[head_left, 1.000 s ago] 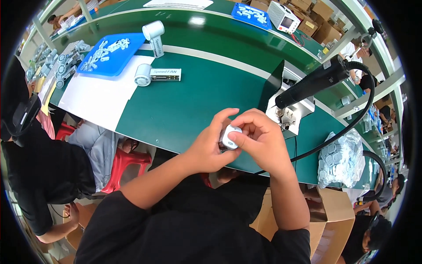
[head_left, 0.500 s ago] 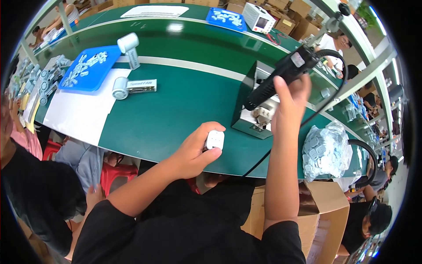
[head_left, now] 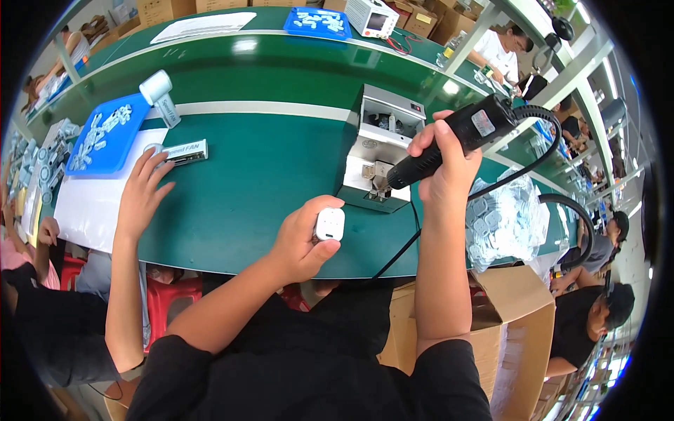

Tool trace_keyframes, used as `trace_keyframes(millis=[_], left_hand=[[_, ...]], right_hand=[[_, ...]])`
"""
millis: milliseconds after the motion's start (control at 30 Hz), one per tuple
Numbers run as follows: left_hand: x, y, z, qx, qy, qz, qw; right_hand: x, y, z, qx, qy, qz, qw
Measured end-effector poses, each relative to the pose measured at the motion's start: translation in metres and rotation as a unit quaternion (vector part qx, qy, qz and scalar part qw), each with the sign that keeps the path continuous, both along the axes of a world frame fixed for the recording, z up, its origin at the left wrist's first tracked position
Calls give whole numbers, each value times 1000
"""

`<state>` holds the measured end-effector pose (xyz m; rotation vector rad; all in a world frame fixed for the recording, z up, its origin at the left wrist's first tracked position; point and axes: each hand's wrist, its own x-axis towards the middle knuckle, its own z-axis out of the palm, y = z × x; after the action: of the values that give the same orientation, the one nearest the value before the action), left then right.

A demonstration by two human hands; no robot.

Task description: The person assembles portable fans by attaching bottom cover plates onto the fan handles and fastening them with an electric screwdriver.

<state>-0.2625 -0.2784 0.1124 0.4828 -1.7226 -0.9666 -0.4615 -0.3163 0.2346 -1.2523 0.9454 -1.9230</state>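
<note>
The L hand (head_left: 298,242) of the person holds a small white rounded-square plastic piece (head_left: 330,224), w/ one dark slot near its lower edge, in the middle of the view, above the near part of the flat green bench (head_left: 246,175). Its grip is narrow on this piece: the thumb is at the lower side, the fingers go around the far side. From this piece I count the clock.

At 2 o'clock, the R hand (head_left: 449,165) has its grip closed around a black cylindrical electric screwdriver (head_left: 467,130); a thick black cable (head_left: 539,112) leaves the upper end. The lower end points to approx. 8 o'clock and is at the front of a grey metal box-shaped unit (head_left: 382,140), which stands at 1 o'clock; if they touch, I cannot tell.

Betw. 9 and 10 o'clock, another person's hand (head_left: 144,186) is at a pale blue device w/ bar-shaped handle (head_left: 188,151), lying on the bench; the fingers cover part of its head. At 10 o'clock are a 2nd such device (head_left: 160,98), w/ its cylindrical head up, and a blue plastic tray (head_left: 125,151) w/ many small pale pieces, partly on a white sheet (head_left: 95,203). At 3 o'clock lies a clear plastic bag (head_left: 505,217) of pale blue parts; at 4 o'clock, an open brown cardboard box (head_left: 516,298).
</note>
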Motion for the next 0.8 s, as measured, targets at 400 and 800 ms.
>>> trace_keyframes(millis=[400,800], left_hand=[[4,0,0,-2,14,4,1000],[-6,6,21,-10,-113,1,994]], right_hand=[[10,17,8,78,39,50,995],[39,62,58,-75,-28,193,978]])
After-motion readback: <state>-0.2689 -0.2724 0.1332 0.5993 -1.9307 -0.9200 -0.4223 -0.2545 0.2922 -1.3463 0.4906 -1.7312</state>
